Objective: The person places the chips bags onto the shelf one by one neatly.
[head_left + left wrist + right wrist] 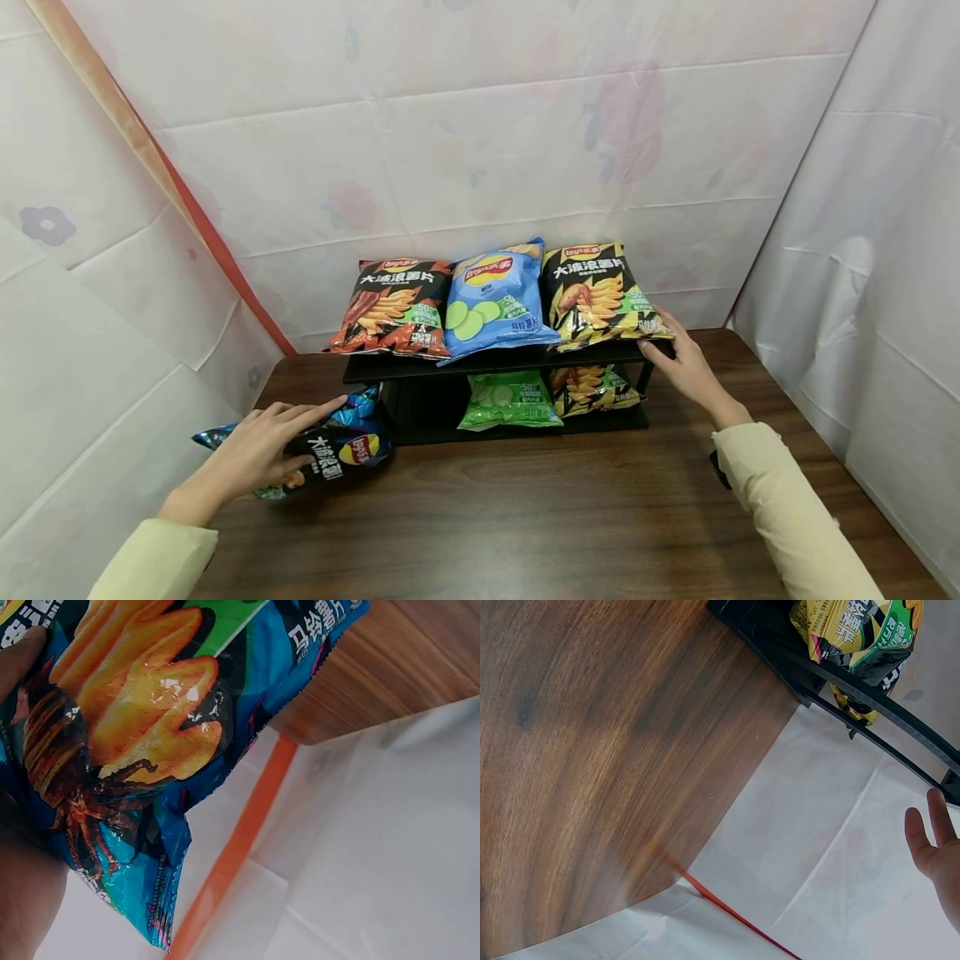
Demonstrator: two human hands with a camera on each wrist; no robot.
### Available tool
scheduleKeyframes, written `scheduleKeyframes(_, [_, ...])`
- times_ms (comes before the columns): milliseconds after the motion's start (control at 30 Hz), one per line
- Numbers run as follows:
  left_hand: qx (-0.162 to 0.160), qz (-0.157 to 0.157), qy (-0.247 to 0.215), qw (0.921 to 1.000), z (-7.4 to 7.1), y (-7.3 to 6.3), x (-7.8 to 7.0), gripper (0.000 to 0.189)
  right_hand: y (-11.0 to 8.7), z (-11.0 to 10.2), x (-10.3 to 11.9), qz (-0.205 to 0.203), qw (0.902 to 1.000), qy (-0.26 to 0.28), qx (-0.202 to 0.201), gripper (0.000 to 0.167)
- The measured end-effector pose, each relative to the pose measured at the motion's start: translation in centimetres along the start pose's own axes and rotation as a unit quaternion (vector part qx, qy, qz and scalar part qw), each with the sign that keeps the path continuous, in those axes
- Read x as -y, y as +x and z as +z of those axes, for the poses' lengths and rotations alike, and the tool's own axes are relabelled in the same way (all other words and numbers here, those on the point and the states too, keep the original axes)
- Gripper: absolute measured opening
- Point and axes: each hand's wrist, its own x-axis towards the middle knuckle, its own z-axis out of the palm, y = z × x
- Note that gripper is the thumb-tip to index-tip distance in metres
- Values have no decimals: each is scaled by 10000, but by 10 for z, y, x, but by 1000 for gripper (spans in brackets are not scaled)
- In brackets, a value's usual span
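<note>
My left hand [251,446] grips a black and blue bag of potato chips [333,454], tilted beside the rack's left end, fingers over its top and thumb on its front. In the left wrist view the bag's squid and chip print [135,712] fills the upper left. My right hand [690,367] is at the right end of the black two-tier rack [487,362], fingers extended by its upper corner. Close to those fingers lies a yellow and black chip bag [592,296]. The right wrist view shows two straight fingers [939,817] right at the rack's edge.
On the upper shelf also lie a red and black chip bag [393,308] and a blue one [497,302]. Below are a green bag [512,400] and another yellow and black bag [592,390]. White patterned sheets [480,150] enclose the wooden table [517,517].
</note>
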Motion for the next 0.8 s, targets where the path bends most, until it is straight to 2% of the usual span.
scheduleKeyframes(233, [-130, 180, -230, 9995, 6, 12, -12, 90, -1, 0, 1, 82, 10000, 15, 43, 67])
scheduleKeyframes(433, [-213, 283, -655, 9972, 9, 22, -19, 87, -1, 0, 2, 62, 10000, 29, 27, 67])
scheduleKeyframes(667, [3, -53, -1291, 9916, 16, 29, -23, 83, -1, -1, 5, 23, 10000, 39, 31, 66])
scheduleKeyframes(800, [20, -294, -1686, 9852, 21, 33, -23, 80, -5, -4, 20, 30, 9999, 109, 56, 66])
